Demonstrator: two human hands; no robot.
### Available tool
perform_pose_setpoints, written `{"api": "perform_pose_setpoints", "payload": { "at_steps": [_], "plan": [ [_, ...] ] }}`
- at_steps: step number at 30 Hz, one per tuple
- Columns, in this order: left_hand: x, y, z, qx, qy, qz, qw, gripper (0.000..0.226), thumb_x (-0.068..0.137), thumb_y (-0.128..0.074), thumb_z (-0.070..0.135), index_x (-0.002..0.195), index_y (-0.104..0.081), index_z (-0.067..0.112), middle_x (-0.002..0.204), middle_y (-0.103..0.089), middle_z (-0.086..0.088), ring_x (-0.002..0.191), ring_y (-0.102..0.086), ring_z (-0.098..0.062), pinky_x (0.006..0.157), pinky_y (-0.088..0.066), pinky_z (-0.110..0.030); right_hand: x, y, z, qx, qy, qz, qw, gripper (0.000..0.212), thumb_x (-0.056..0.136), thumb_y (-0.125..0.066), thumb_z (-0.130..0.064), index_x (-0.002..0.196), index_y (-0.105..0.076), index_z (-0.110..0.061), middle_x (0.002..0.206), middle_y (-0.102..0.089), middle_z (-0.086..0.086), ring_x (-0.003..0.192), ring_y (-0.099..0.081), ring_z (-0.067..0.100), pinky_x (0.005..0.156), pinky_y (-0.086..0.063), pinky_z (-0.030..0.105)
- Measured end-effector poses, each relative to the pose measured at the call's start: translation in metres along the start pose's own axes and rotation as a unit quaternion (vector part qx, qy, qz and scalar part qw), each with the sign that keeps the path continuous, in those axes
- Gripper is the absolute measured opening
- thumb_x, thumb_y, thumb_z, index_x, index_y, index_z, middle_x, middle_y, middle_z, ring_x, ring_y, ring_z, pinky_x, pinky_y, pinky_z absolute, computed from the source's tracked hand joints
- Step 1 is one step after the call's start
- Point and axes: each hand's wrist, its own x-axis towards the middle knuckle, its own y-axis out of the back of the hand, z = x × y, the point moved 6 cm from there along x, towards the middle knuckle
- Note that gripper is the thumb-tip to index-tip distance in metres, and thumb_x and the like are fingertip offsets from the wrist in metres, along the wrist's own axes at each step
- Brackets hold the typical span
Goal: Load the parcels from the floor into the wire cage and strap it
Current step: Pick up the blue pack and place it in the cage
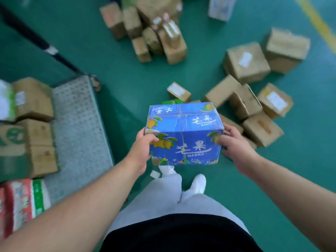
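Writing: the blue box (184, 132) carries "MANGO" in white on its near face and again on its top, under large white characters, with yellow mango pictures at the corners.
Blue box: held in the air above the floor, in front of the person, to the right of the metal platform (78, 124).
Left hand (143, 148): grips the left end of the blue box, thumb on the near face.
Right hand (234, 148): grips the right end, thumb at the near corner and fingers round the far side.
Floor (109, 51): smooth green, with a yellow line (316, 20) at the far right.
Metal platform: grey and perforated, at the left; brown boxes (34, 100) are stacked on its left part, and a red and green printed box (21, 202) sits nearer.
Black bar (36, 40): slants from the far left down towards the platform's far corner.
Far pile (154, 33): a heap of brown cardboard parcels, blurred, with a white box (221, 8) to its right.
Right cluster (245, 62): more brown parcels scattered on the floor, several with white labels too blurred to read.
Small parcel (179, 91): lies just beyond the blue box, white label on top.
Shoe (199, 183): white, on the floor below the blue box.
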Motion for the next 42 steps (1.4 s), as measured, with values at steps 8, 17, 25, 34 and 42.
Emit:
{"api": "perform_pose_setpoints", "payload": {
  "at_steps": [8, 17, 25, 34, 42],
  "plan": [
    [-0.001, 0.167, 0.042, -0.133, -0.060, 0.134, 0.980, 0.029, 0.091, -0.051, 0.001, 0.107, -0.060, 0.024, 0.103, -0.066, -0.001, 0.092, -0.061, -0.017, 0.069, -0.045, -0.026, 0.011, -0.195, -0.103, -0.139, 0.048, -0.120, 0.982, 0.047, 0.092, -0.055, 0.003, 0.131, -0.057, -0.024, 0.121, -0.071, -0.002, 0.089, -0.064, 0.006, 0.069, -0.041, 0.025],
    [-0.001, 0.350, 0.049, -0.283, -0.049, 0.318, 0.903, 0.025, 0.093, -0.054, -0.001, 0.109, -0.056, 0.018, 0.101, -0.064, -0.001, 0.084, -0.062, -0.015, 0.064, -0.045, -0.028, 0.016, -0.446, -0.161, -0.275, 0.128, -0.274, 0.913, 0.045, 0.092, -0.060, -0.003, 0.128, -0.056, -0.029, 0.121, -0.068, -0.004, 0.093, -0.068, 0.001, 0.071, -0.051, 0.019],
    [-0.007, 0.430, 0.033, -0.381, 0.025, 0.462, 0.801, 0.031, 0.085, -0.064, 0.017, 0.113, -0.058, 0.026, 0.118, -0.061, -0.008, 0.110, -0.059, -0.029, 0.091, -0.050, -0.049, 0.017, -0.621, -0.178, -0.446, 0.161, -0.420, 0.774, 0.038, 0.091, -0.063, -0.013, 0.126, -0.060, -0.026, 0.104, -0.070, -0.009, 0.088, -0.067, 0.009, 0.075, -0.051, 0.027],
    [-0.058, 0.456, 0.002, -0.484, 0.082, 0.595, 0.636, 0.060, 0.071, -0.071, 0.030, 0.130, -0.056, 0.027, 0.133, -0.060, -0.004, 0.120, -0.058, -0.030, 0.105, -0.046, -0.056, -0.033, -0.770, -0.136, -0.569, 0.219, -0.608, 0.509, 0.064, 0.093, -0.054, -0.014, 0.150, -0.046, -0.040, 0.084, -0.061, 0.001, 0.042, -0.048, 0.003, 0.048, -0.040, 0.021],
    [-0.094, 0.470, -0.054, -0.524, 0.125, 0.642, 0.546, 0.019, 0.086, -0.064, 0.024, 0.104, -0.059, 0.024, 0.115, -0.064, -0.012, 0.097, -0.059, -0.028, 0.092, -0.047, -0.052, -0.077, -0.815, -0.057, -0.641, 0.229, -0.636, 0.364, 0.069, 0.089, -0.055, -0.030, 0.154, -0.036, -0.044, 0.134, -0.059, 0.007, 0.052, -0.063, 0.007, 0.045, -0.043, 0.021]
  ]
}}
